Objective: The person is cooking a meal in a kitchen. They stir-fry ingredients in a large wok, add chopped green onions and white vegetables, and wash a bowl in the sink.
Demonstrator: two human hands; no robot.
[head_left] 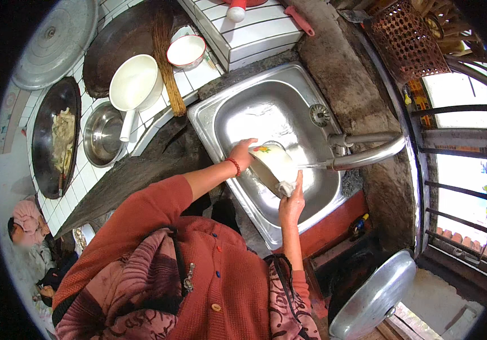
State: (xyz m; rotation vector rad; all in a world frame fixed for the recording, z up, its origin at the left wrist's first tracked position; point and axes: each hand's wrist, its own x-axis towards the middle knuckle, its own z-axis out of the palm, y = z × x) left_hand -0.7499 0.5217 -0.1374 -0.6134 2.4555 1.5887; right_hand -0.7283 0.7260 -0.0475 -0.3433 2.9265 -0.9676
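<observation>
Over the stainless steel sink [247, 106] I hold a white bowl [275, 159] with a floral pattern, tipped on its side. My left hand [242, 154] grips its rim on the left; a red bead bracelet circles that wrist. With my right hand [291, 203] I press a pale cloth [285, 188] against the lower right rim. The faucet [366, 157] reaches in from the right, and water runs from its spout onto the bowl. A round drain strainer [320, 115] sits at the sink's upper right corner.
Left on the tiled counter are a wok with food [63, 140], a steel basin [103, 134], a white long-handled ladle [135, 85], a straw brush [167, 63] and a red-rimmed bowl [186, 51]. A metal lid [373, 295] leans at lower right. Another person [29, 221] is at far left.
</observation>
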